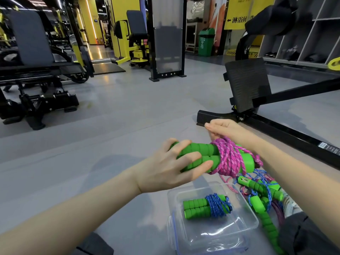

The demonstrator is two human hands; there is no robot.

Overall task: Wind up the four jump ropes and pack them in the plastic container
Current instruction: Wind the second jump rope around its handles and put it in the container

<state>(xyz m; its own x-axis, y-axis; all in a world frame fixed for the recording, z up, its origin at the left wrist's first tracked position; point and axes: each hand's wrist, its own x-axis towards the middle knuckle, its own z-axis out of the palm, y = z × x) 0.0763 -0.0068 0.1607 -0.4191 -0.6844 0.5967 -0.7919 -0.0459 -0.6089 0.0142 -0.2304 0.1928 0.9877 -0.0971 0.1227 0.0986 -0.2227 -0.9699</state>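
Two grips show on my remote feed, both raised above the grey floor point(128, 107).

Left grip point(171, 166): the fingers are curled round a pair of green handles point(200, 153). The handles lie side by side and roughly level, and their free ends point left.

Right grip point(226, 131): it is clenched on the pink cord point(230, 159) at the top of the windings, just behind the handles. The cord is wrapped in many turns round the right-hand half of both handles. A loose strand hangs below the bundle.

Plastic container point(248, 223): clear and open-topped, it stands on the floor below the grips. A blue clip point(173, 230) shows at its left side. Inside I read one blue jump rope point(207, 205), with two green handles side by side bound in blue cord. It lies toward the far left corner.

Loose tangle point(261, 192): green handles mixed with blue and purple cord lie on the floor just beside the container's right wall. I cannot tell how many ropes the tangle holds.

Beyond the right grip stands a black machine frame with a ribbed foot plate point(246, 81). A green bin point(206, 41) stands well behind it.
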